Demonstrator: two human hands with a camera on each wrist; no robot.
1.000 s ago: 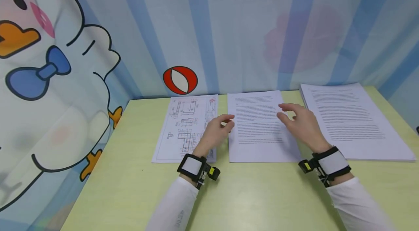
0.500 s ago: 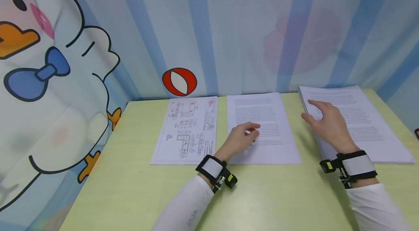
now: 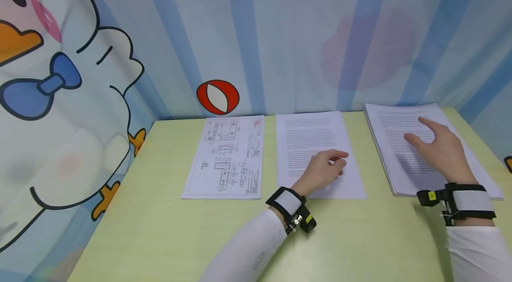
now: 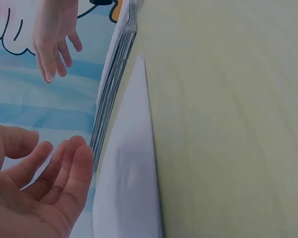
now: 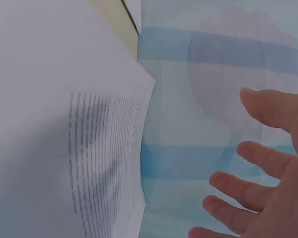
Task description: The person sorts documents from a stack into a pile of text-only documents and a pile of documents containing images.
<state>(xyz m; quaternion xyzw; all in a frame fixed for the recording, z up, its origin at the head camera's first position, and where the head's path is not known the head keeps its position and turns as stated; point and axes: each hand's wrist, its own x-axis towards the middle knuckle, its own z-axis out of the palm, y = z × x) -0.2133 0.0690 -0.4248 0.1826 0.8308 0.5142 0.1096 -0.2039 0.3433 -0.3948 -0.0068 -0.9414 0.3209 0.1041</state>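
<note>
Your white cloth sleeves point(image 3: 248, 246), your black-and-white wrist straps point(image 3: 474, 200), dark-lined white rectangular paper stack point(image 3: 394, 153), pale yellow-green flat tabletop point(image 3: 168, 237), blue-striped fabric backdrop point(image 3: 288, 33)

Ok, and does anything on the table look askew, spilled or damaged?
Nothing looks spilled or damaged on the table. One mild oddity: the drawing sheet at the left seems turned sideways, its lettering running up and down, while lines on the middle page and right stack run across.
</note>
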